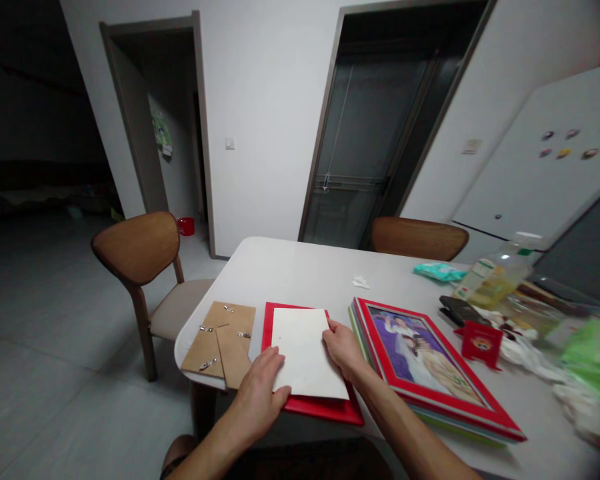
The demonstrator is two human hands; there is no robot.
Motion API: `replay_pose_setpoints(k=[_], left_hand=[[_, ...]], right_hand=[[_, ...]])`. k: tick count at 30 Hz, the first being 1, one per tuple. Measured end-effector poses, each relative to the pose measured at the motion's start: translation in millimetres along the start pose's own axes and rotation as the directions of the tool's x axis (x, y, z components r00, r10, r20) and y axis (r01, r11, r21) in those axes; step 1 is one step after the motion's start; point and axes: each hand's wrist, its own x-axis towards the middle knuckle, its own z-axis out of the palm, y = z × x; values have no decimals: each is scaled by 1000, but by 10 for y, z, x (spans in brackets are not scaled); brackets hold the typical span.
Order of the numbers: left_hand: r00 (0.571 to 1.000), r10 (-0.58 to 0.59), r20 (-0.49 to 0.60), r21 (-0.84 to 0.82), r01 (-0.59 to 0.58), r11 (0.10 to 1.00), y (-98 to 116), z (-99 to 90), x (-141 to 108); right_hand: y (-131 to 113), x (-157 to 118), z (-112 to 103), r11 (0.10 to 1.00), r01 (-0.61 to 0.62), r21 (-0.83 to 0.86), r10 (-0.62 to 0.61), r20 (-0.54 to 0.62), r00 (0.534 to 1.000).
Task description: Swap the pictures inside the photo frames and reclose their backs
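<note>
A white sheet of card (pixel 305 350) lies over a red picture frame (pixel 325 408) at the table's near edge, its lower edge slightly raised. My left hand (pixel 260 393) holds the sheet's lower left side, thumb on its face. My right hand (pixel 345 347) grips the right edge, fingers curled around it. To the left are brown backing boards (pixel 237 357) with metal clips, partly overlapping. On the right a red-framed wedding photo (pixel 420 353) tops a stack of frames. What lies under the white sheet is hidden.
The white table (pixel 280 267) has a rounded far corner. Right of the stack are a plastic bottle (pixel 495 273), a black object (pixel 460 312), a red box (pixel 481 343), a teal packet (pixel 439 271) and plastic bags. Wooden chairs (pixel 140 250) stand left and behind.
</note>
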Motion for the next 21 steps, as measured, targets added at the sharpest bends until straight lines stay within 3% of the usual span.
replay_pose_setpoints(k=[5, 12, 17, 21], left_hand=[[999, 38, 1, 67, -38, 997, -54, 19, -4], [996, 84, 38, 115, -88, 989, -47, 11, -7], [993, 88, 75, 191, -101, 976, -34, 0, 0], [993, 71, 94, 245, -92, 965, -4, 34, 7]], right_hand=[[32, 46, -29, 977, 60, -204, -77, -73, 994], [-20, 33, -41, 875, 102, -473, -125, -17, 992], [-39, -38, -25, 691, 70, -720, -112, -11, 994], [-51, -99, -12, 570, 64, -819, -112, 0, 994]])
